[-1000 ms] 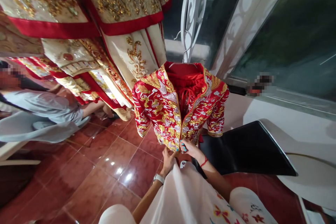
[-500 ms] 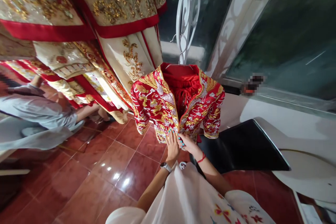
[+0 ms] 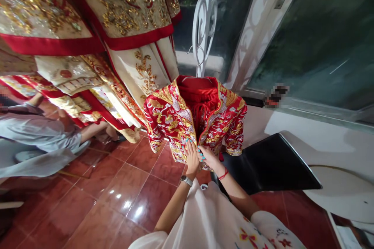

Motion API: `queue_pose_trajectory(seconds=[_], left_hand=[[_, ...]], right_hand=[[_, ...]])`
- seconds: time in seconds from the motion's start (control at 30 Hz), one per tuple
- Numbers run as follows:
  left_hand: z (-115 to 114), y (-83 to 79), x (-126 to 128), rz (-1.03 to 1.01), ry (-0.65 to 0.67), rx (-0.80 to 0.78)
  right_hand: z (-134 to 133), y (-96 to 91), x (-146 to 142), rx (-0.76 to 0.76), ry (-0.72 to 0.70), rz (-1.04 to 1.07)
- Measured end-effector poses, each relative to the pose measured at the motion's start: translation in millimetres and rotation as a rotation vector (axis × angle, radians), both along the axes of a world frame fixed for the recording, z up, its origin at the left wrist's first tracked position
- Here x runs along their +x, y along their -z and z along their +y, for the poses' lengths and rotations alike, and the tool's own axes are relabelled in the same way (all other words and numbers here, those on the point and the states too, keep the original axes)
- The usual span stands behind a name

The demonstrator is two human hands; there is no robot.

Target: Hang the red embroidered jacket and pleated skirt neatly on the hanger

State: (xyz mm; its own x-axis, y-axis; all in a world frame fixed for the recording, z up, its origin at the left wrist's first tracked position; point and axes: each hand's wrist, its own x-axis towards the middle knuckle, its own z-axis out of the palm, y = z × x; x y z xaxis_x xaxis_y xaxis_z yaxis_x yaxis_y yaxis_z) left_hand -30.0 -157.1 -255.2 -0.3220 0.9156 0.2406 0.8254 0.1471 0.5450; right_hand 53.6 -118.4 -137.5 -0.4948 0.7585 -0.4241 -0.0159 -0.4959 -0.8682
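Note:
A red jacket with gold and silver embroidery hangs in front of me on a wire hanger. Its front is parted at the top, and gathered red cloth shows inside the collar. My left hand, with a watch on the wrist, lies flat against the lower front, fingers stretched upward. Close beside it, my right hand has its fingers curled on the jacket's front edge near the bottom of the opening. What exactly is pinched there is partly hidden by the fingers.
Embellished cream and red garments hang at the left. Behind the jacket stands a white scrolled metal frame before glass. A black chair is at the right, near a white round table. Another person sits at far left.
My view has shifted slightly, so the jacket appears a little lower and further left. Both hands stay at the same part of the jacket's front.

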Motion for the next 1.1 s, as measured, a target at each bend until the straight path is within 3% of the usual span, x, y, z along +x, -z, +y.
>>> queue_pose_trajectory(seconds=[0.13,0.2,0.43,0.53,0.7,0.83,1.0,1.1], left_hand=[[-1,-1.0,9,-0.006,-0.002,0.042],[2,-6.8,8,-0.002,-0.025,0.039],[44,-54.8,-22,0.085,-0.005,0.131],[61,-69.5,-25,0.109,0.07,0.161],[68,-74.1,-16,0.051,0.075,0.217],[70,-73.3,-14,0.031,0.055,0.214],[62,-71.1,-10,0.035,0.073,0.199],[45,-81.9,-22,0.046,0.112,0.254]], right_hand=[[26,-47.4,1,0.134,-0.023,0.19],[29,-58.1,-1,0.133,-0.015,0.248],[20,-41.6,-8,0.042,0.033,0.262],[34,-57.7,-11,0.023,0.051,0.261],[69,-122.8,-21,0.134,0.043,0.372],[80,-165.3,-31,0.121,0.083,0.472],[72,-178.7,-36,0.245,0.105,0.429],[70,-175.9,-22,0.382,0.079,0.281]])
